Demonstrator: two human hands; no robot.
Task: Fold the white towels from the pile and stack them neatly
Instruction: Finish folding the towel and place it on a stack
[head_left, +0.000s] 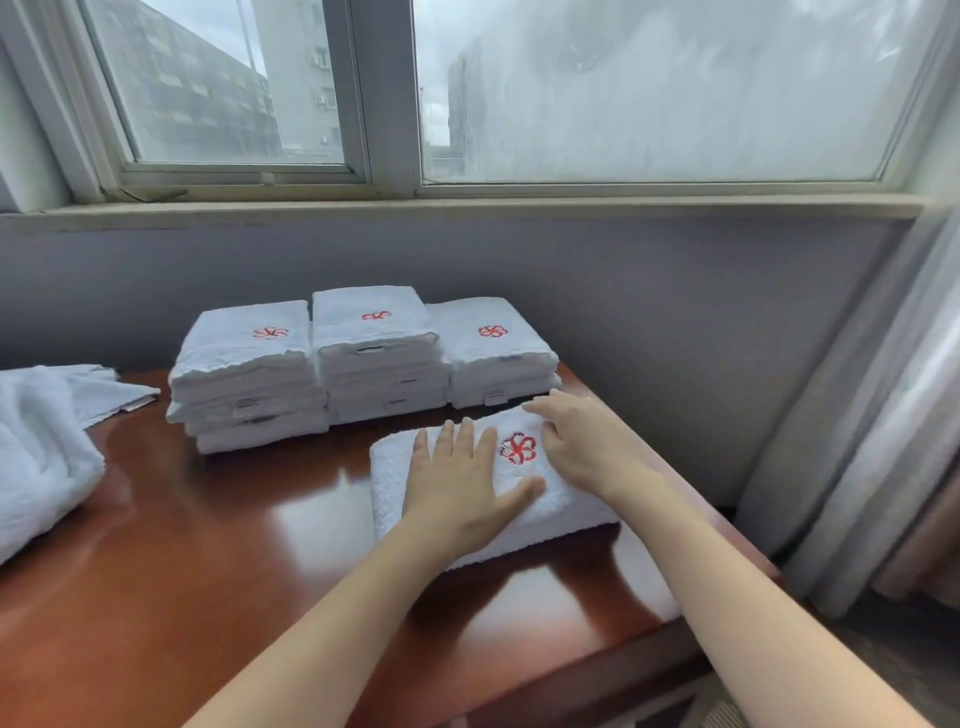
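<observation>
One folded towel (514, 475) lies at three o'clock on the table (208, 545). The left hand (457, 483) presses flat on it, fingers straight; the right hand (576, 441) rests, fingers loosely bent, on its one-o'clock corner. Three stacks (374, 358) stand at eleven o'clock, the unfolded pile (41, 457) at nine.

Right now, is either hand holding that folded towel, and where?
Not gripped by the left hand, which lies flat on the folded white terry towel. The right hand curls its fingers at the far right edge; a pinch cannot be told.
</observation>
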